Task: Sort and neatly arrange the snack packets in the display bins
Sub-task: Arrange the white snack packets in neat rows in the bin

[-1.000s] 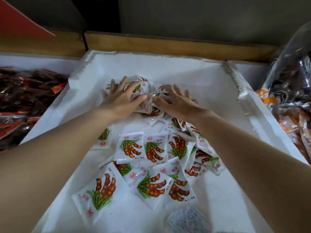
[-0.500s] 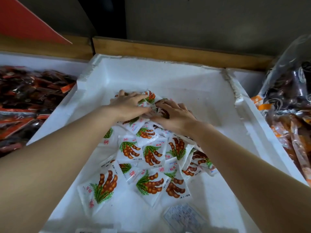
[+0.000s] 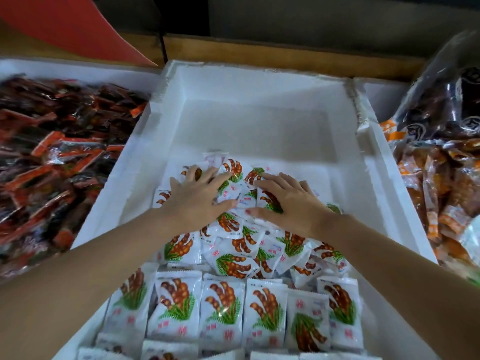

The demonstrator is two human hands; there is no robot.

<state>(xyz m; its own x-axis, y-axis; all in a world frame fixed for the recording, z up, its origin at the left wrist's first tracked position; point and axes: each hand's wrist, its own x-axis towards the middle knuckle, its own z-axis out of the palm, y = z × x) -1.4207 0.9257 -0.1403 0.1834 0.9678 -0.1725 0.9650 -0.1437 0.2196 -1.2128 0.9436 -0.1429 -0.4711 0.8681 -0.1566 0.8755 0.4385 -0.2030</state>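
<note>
head view: left hand (image 3: 197, 201) and right hand (image 3: 288, 203) press flat, fingers (image 3: 275, 179) spread apart and gripping nothing, on a loose heap of white tamarind packets (image 3: 239, 253) mid-way along the white foam bin (image 3: 259, 81), a neat row (image 3: 265, 315) of the same packets standing at its near end.

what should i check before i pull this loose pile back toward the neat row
1. Contact: left hand and right hand lie flat on the loose tamarind packets: ok.
2. No packet caught in either grip, fingers straight: ok.
3. The neat row at the near end sits side by side: ok.
4. Loose packets aligned: not ok, they overlap and tilt.
5. Other snack kinds mixed into the white foam bin: none seen on top; under the pile, cannot tell.
</note>
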